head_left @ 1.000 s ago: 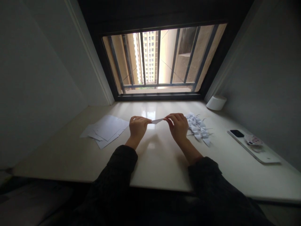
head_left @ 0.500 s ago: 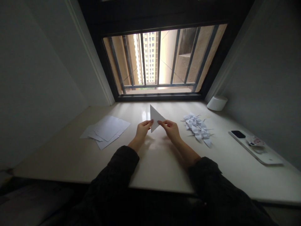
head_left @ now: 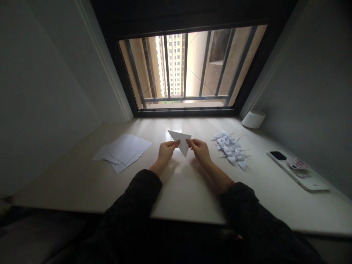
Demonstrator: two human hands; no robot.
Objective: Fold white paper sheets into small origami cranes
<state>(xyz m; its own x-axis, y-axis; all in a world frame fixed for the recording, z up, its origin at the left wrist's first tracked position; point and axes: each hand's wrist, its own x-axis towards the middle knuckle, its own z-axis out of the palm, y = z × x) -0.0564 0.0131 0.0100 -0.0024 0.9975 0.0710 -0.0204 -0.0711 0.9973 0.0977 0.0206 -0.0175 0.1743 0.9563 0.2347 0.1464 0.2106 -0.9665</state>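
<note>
Counter: polished stone counter (head_left: 192, 194), pale and glossy, with open room between the hands and its near edge.
Far left: white paper sheets (head_left: 123, 152), thin, flat and overlapping, exact count hidden by the overlap, near the left hand.
Left hand: left hand (head_left: 166, 153), grasping one corner area between thumb and fingers, raised above the counter.
Centre: one folded paper triangle (head_left: 182, 143), crisp-edged and tilted, held in the air between both hands.
Right hand: right hand (head_left: 200, 152), pinching the triangle's right end.
Right of hands: pile of folded paper figures (head_left: 230, 150), white and spiky, too tangled to count, just beyond the right hand's reach line.
Far right: one black-faced phone (head_left: 278, 155) on a white slab (head_left: 310, 183), near the counter's right edge.
Behind: one barred window (head_left: 187, 66), along the counter's far edge.
</note>
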